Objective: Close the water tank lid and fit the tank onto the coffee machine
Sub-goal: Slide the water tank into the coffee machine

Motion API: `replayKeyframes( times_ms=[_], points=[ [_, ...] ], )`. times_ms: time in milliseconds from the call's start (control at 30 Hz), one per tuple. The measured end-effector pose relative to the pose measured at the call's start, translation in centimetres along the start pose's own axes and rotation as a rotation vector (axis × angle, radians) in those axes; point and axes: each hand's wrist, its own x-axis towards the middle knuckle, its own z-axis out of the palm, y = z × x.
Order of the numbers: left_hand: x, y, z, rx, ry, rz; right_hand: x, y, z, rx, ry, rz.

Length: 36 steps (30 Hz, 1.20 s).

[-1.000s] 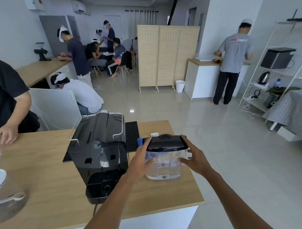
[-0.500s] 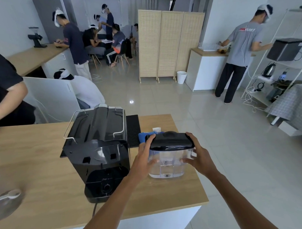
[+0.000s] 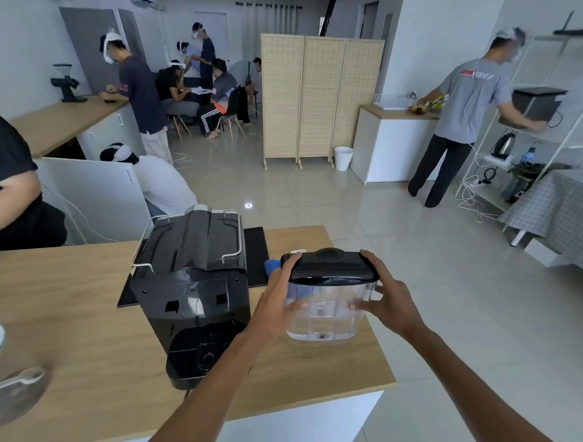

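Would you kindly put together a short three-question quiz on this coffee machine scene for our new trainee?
1. True or false: the black lid of the clear plastic water tank is down on the tank.
2. On which side of the black coffee machine is the tank held? A) to its right B) to its left C) on top of it
3. Fill in: the left hand and the right hand grip the tank from ____ sides.

Key
1. True: the lid sits flat on the rim.
2. A: it is over the wooden counter, beside the machine and not yet fitted.
3. Opposite: fingers wrap the lid edges and the clear walls.
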Motion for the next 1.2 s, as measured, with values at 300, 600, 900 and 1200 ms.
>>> replayKeyframes(
  times_ms=[300,600,900,1200],
  points=[
    [-3.2,3.7,-2.4,0.025,0.034,0.022,-1.8,-4.2,-2.2,-0.01,-0.007,-0.102],
    [-8.0,5.5,-6.2,0.097,0.088,0.014,-4.0,-8.6,-1.0,0.0,-0.034,-0.187],
    [-11.9,4.9,-11.5,0.127,0.196,-0.014,-3.0,-13.0,4.1,0.019,-0.047,-0.26],
    [-14.5,3.3,-16.6,0.146,0.289,-0.022,-0.9,-15.9,10.7,0.128,-0.071,-0.245]
  ],
)
